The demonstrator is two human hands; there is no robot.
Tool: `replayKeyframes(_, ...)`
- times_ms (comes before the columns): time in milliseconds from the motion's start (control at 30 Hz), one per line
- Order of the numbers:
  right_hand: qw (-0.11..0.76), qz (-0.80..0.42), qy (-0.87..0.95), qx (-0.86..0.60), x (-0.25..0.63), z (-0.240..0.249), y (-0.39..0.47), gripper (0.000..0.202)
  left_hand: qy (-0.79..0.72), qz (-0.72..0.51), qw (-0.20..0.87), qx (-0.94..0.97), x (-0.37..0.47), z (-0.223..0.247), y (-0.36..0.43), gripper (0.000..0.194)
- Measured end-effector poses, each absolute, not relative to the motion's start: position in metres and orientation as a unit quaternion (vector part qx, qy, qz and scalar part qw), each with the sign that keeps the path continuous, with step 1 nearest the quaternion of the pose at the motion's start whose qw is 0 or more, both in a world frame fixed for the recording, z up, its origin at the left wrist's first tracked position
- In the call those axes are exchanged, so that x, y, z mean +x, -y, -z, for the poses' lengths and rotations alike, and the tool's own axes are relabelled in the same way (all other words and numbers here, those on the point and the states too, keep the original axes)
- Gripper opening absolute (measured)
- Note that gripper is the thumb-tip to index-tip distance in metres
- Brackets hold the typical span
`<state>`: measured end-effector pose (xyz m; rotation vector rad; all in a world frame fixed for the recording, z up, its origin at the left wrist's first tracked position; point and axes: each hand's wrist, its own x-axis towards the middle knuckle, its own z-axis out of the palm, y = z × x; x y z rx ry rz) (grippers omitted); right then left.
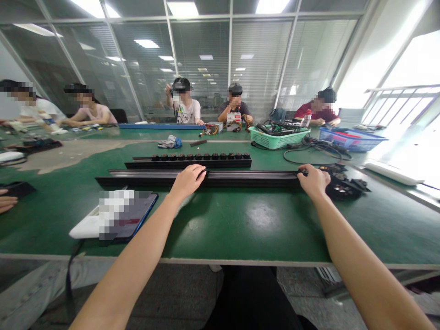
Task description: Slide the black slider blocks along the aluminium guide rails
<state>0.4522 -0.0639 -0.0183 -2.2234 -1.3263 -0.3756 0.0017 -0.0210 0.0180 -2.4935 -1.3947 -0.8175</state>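
Observation:
A long black rail (254, 179) lies across the green table, with a lighter channel along its top. My left hand (189, 180) is closed at the rail's middle, its fingertips pinched on a small black piece at the top edge. At the rail's right end my right hand (314, 180) is closed too, thumb and fingers on a dark piece that is mostly hidden. Behind it lies a shorter black rail (189, 163) with a row of several round black parts (206, 156) on it. Several black parts (343, 185) are heaped just right of my right hand.
A phone (137, 215) and a white device (85, 223) lie front left. A green basket (278, 139) of cables, a blue basket (354, 140), and a grey cloth bundle (169, 141) stand farther back. Several people sit across the table; another person's hand (7, 200) is at far left.

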Motion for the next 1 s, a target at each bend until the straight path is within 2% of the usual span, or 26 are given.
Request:
replayKeyframes(233,0.294,0.115,0.466,-0.826,0.4499,0.0185,0.0642,0.042,0.466,0.273,0.087,-0.837,0.0020,-0.0180,0.0213,0.041)
replayKeyframes(1000,0.272,0.093,0.427,-0.857,0.4510,0.0140,0.0673,0.045,0.463,0.276,0.088,-0.837,0.0009,-0.0170,0.0193,0.042)
